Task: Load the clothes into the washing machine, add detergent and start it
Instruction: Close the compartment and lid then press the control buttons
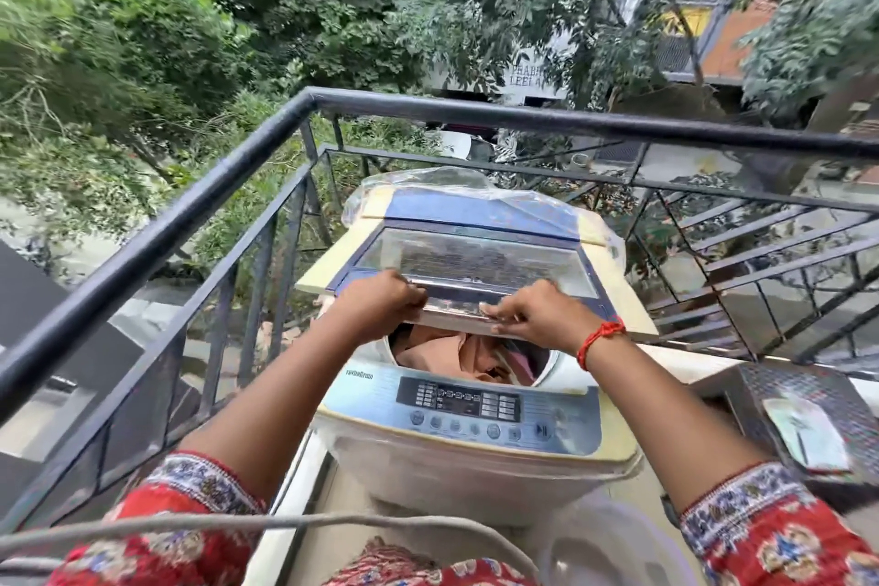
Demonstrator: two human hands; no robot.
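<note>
Head view: both hands on the washer (456, 433) lid (471, 262).
Left hand (380, 300) and right hand (537, 314) clamp its front edge; clothes (456, 355) lie just below.

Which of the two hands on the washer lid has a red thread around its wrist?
The right hand, gripping the lid at its front edge, has the red thread at its wrist; the left hand has a bare wrist.

We are looking at a home balcony: a washing machine (468, 347) is standing inside black railing (200, 200), trees filling the upper frame.
</note>
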